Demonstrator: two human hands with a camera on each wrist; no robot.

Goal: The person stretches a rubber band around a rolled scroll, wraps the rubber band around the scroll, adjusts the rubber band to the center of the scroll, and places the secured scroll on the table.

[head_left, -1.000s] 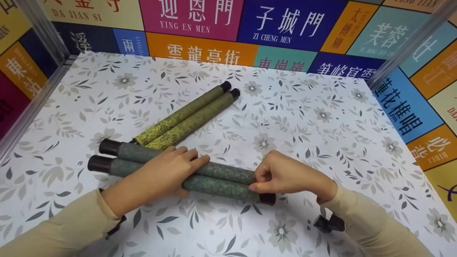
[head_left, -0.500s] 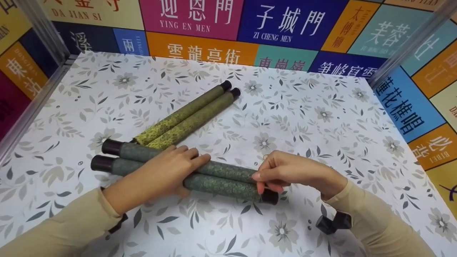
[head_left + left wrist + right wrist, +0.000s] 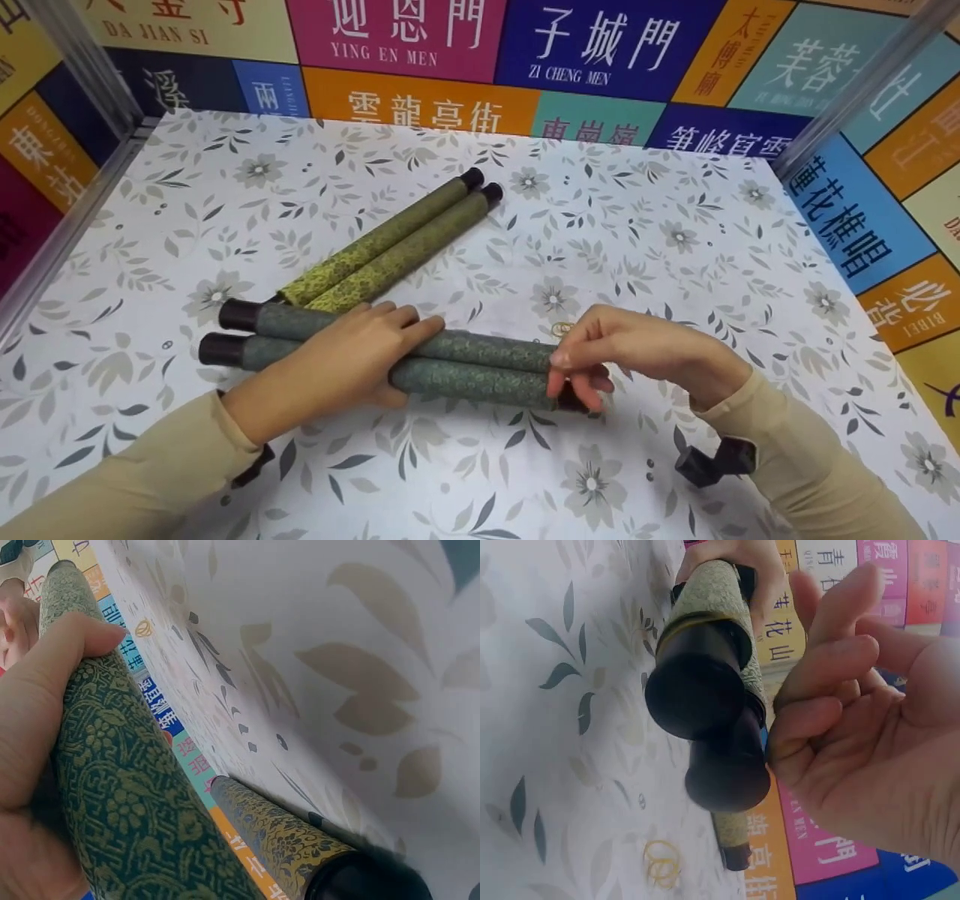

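Observation:
Two hanging scrolls rolled up in green patterned cloth (image 3: 480,381), with dark end knobs (image 3: 238,314), lie side by side. My left hand (image 3: 349,360) grips them near the middle, its fingers over the top; the left wrist view shows the green brocade (image 3: 127,765) close up. My right hand (image 3: 630,349) is at their right end, thumb and index fingertips together at the edge, other fingers spread over the knob. In the right wrist view a thin yellow band (image 3: 694,624) circles one roll beside its knob; whether the hidden fingertips pinch anything I cannot tell.
Two yellow-green rolled scrolls (image 3: 405,244) lie slanted behind, their near ends close to the green pair. Thin yellow rubber bands (image 3: 661,866) lie on the floral tablecloth (image 3: 675,300) just behind my right hand. Panels with large lettering (image 3: 420,97) border the table.
The green scrolls have slid slightly to the right, my left hand with them. My right hand has moved right and changed from a closed fist to a fingertip pose with the other fingers spread.

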